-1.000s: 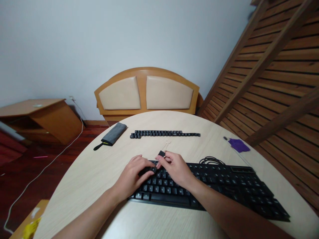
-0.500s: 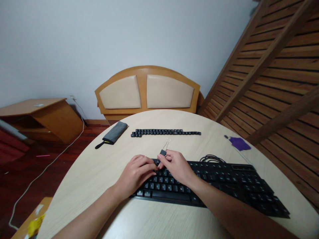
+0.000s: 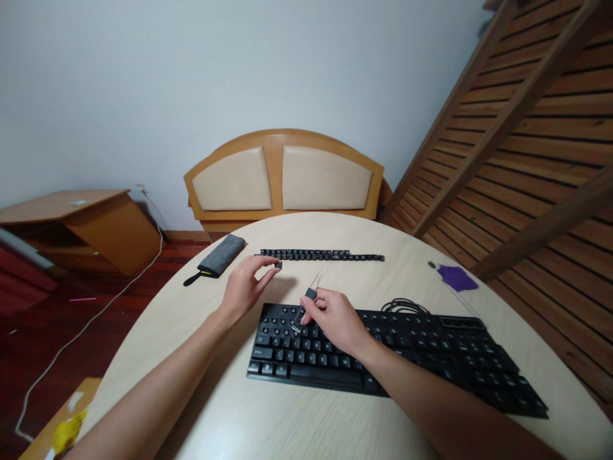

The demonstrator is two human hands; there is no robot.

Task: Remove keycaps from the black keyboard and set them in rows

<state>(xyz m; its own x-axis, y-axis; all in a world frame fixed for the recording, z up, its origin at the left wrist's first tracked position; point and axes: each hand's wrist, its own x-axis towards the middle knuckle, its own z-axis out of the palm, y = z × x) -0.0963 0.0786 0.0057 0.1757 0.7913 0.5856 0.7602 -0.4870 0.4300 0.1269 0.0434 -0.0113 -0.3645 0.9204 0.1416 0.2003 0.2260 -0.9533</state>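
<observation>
Between thumb and forefinger, my left hand (image 3: 246, 284) pinches a small black keycap (image 3: 278, 264) above the table, close to the left end of a row of loose keycaps (image 3: 316, 254). My right hand (image 3: 332, 318) is closed on a keycap puller (image 3: 311, 294) with a dark grip and wire loops at both ends. One loop is over the upper left of the black keyboard (image 3: 325, 377), where several keys lack their caps. The other loop points away toward the row.
A grey pouch (image 3: 223, 255) lies on the round table (image 3: 158, 345) at the left. At the right are a purple cloth (image 3: 457, 277) and a thin brush-like tool (image 3: 453, 284). A coiled cable (image 3: 406, 306) sits behind the keyboard.
My left hand has lifted off the keyboard and moved up and away toward the keycap row with a keycap in its fingers. My right hand and the puller have barely moved.
</observation>
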